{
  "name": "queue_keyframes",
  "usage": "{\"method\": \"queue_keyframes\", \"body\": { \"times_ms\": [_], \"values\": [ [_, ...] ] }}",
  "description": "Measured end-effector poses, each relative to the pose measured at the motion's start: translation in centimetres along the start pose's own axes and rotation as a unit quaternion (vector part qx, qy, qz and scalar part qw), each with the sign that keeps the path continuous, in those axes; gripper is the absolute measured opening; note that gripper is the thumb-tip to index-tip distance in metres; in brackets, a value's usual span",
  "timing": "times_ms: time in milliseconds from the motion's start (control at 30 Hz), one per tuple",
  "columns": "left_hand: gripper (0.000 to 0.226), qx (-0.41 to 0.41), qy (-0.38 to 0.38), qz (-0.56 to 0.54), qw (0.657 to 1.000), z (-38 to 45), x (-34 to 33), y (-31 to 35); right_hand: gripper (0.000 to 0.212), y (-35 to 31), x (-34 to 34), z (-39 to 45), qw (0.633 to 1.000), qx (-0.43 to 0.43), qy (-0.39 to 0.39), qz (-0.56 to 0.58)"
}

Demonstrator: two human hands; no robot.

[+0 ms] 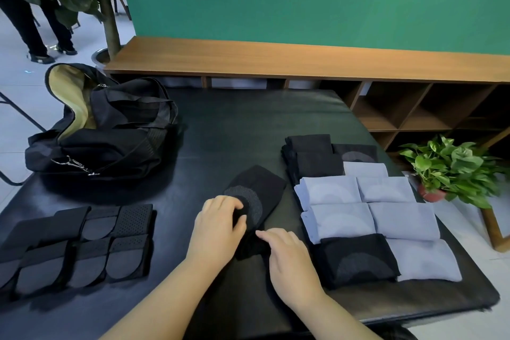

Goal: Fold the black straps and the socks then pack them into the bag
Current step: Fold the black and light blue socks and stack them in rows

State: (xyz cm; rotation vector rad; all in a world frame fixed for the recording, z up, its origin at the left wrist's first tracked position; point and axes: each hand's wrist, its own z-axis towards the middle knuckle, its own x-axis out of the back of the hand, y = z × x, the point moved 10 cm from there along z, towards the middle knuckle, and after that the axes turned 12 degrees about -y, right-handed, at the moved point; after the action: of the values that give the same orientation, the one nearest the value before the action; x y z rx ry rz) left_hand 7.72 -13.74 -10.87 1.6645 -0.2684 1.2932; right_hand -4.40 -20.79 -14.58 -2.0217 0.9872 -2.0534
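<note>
Black padded desk (pixel 248 119) in a green-walled room: at far left, folded black perforated straps (pixel 80 246) lie in rows, behind them a black duffel bag (pixel 102 132) gaping open, its tan lining showing and its contents hidden. At centre, the left hand (pixel 218 226) curls its fingers (pixel 240 222) around a black sock with a grey heel patch (pixel 254 199); the right hand (pixel 289 259) rests relaxed fingers on the cuff. Folding appears under way; next, doubling it over. At right sit folded black and pale-blue socks (pixel 367 210), unpacked.
</note>
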Motion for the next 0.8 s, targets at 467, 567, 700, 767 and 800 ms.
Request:
{"method": "queue_keyframes", "body": {
  "times_ms": [467,567,700,767,800],
  "values": [
    [0.043,-0.059,-0.341,0.224,0.911,4.9,-7.9,3.9,0.055,-0.4,-0.9,0.0,0.997,0.007,-0.004,-0.076],
    [0.046,-0.060,-0.347,0.230,0.907,4.6,-8.2,3.7,0.052,-0.4,-0.6,0.0,0.997,0.002,0.002,-0.075],
    [0.048,-0.076,-0.315,0.175,0.930,4.9,-7.1,3.5,0.056,-0.1,-0.9,-0.1,0.998,0.003,-0.001,-0.067],
    [0.049,-0.093,-0.259,0.105,0.956,4.9,-5.5,3.4,0.055,-0.4,-0.8,-0.1,0.997,0.017,-0.003,-0.069],
    [0.051,-0.097,-0.216,0.059,0.970,4.7,-4.3,3.3,0.054,-0.4,-0.8,-0.1,0.998,0.020,-0.003,-0.065]
  ]
}}
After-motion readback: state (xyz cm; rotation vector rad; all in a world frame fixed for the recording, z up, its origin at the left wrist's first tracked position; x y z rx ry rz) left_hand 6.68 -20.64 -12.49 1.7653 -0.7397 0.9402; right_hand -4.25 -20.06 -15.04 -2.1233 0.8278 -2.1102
